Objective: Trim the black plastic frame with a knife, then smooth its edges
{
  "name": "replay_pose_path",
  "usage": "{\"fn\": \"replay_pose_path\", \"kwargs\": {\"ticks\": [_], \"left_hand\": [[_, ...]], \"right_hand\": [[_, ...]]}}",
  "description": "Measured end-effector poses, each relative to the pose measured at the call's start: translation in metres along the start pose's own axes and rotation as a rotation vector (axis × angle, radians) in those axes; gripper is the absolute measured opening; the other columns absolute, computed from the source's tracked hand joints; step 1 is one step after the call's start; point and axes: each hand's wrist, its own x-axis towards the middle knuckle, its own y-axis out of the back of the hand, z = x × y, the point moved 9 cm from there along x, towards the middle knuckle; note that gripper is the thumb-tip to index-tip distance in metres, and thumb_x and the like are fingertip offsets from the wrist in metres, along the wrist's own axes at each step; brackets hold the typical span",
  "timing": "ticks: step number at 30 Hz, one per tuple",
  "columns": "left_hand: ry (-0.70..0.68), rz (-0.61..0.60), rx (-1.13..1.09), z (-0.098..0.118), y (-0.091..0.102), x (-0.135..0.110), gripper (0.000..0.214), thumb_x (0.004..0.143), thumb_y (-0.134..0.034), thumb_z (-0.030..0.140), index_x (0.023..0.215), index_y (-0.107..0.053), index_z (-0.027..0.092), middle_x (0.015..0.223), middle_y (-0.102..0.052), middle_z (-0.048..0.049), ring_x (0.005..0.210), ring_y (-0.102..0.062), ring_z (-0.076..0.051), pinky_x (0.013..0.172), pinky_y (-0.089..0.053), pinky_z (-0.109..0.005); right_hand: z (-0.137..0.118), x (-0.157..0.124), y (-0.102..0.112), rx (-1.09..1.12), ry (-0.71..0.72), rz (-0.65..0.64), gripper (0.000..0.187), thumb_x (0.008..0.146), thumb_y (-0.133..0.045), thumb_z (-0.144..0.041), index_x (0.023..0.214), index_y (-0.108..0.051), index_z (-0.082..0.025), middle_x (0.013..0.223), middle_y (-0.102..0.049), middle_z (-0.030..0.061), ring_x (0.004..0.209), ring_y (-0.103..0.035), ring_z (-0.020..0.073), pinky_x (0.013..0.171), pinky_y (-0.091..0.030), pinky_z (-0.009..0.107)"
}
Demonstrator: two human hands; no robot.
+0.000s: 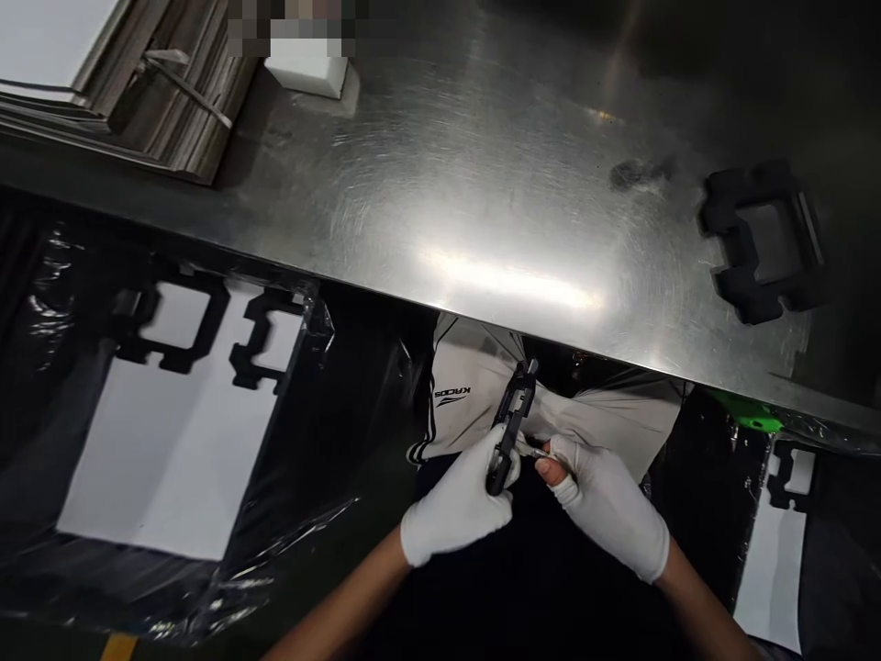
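Left hand (pixel 458 505), gloved, is closed round the lower end of a narrow black plastic part (pixel 510 424), held below the desk (pixel 482 184) edge, over the lap. Part's long axis runs up and slightly right, toward the desk edge. Right hand (pixel 609 514), gloved with a fingertip bare, pinches a thin metal tool (pixel 533 451); its tip meets the part mid-length from the right. Left hand nearer the part. Forearms converge from below. Black foam frame (pixel 761 239) on the desk, up right of the part. Cardboard stack (pixel 158 101) far left.
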Motion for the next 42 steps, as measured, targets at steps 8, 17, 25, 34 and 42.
{"fn": "replay_pose_path", "kwargs": {"ticks": [8, 17, 25, 34, 42], "left_hand": [[0.024, -0.008, 0.005, -0.003, 0.001, -0.006, 0.032, 0.066, -0.053, 0.006, 0.093, -0.049, 0.022, 0.079, -0.046, 0.0056, 0.07, -0.043, -0.013, 0.062, -0.038, -0.029], [-0.006, 0.044, -0.085, -0.015, 0.016, -0.018, 0.031, 0.068, -0.055, 0.004, 0.091, -0.048, 0.022, 0.08, -0.045, 0.0057, 0.071, -0.043, -0.013, 0.068, -0.041, -0.029], [0.007, 0.017, -0.208, -0.021, 0.039, -0.039, 0.037, 0.069, -0.057, 0.005, 0.103, -0.054, 0.021, 0.073, -0.042, 0.009, 0.066, -0.036, -0.012, 0.063, -0.036, -0.028], [0.111, 0.26, -0.093, -0.048, 0.078, -0.079, 0.042, 0.068, -0.06, 0.002, 0.105, -0.061, 0.023, 0.074, -0.047, 0.007, 0.072, -0.048, -0.015, 0.085, -0.049, -0.032], [0.027, 0.327, -0.334, -0.043, 0.08, -0.091, 0.041, 0.074, -0.064, 0.009, 0.113, -0.059, 0.022, 0.074, -0.042, 0.0069, 0.071, -0.043, -0.015, 0.08, -0.045, -0.033]], "right_hand": [[-0.02, 0.009, -0.008, -0.258, -0.023, 0.017, 0.045, 0.115, -0.039, -0.058, 0.086, -0.051, -0.025, 0.072, -0.064, -0.0029, 0.065, -0.063, 0.0171, 0.061, -0.036, 0.028], [-0.041, 0.005, 0.002, -0.4, -0.009, -0.054, 0.038, 0.115, -0.041, -0.052, 0.092, -0.056, -0.025, 0.082, -0.07, -0.0009, 0.069, -0.066, 0.0186, 0.062, -0.038, 0.029], [-0.098, 0.067, 0.121, -0.346, 0.045, 0.232, 0.033, 0.112, -0.042, -0.05, 0.107, -0.066, -0.027, 0.097, -0.075, 0.0039, 0.089, -0.071, 0.0248, 0.079, -0.054, 0.035], [-0.229, 0.193, 0.157, -0.77, 0.374, 0.664, 0.045, 0.101, -0.055, -0.036, 0.14, -0.062, -0.015, 0.145, -0.061, 0.0215, 0.125, -0.063, 0.04, 0.103, -0.053, 0.052], [-0.353, 0.304, 0.077, -0.904, 0.633, 0.459, 0.036, 0.098, -0.058, -0.024, 0.133, -0.065, -0.017, 0.146, -0.061, 0.0189, 0.122, -0.059, 0.0386, 0.102, -0.053, 0.055]]}}
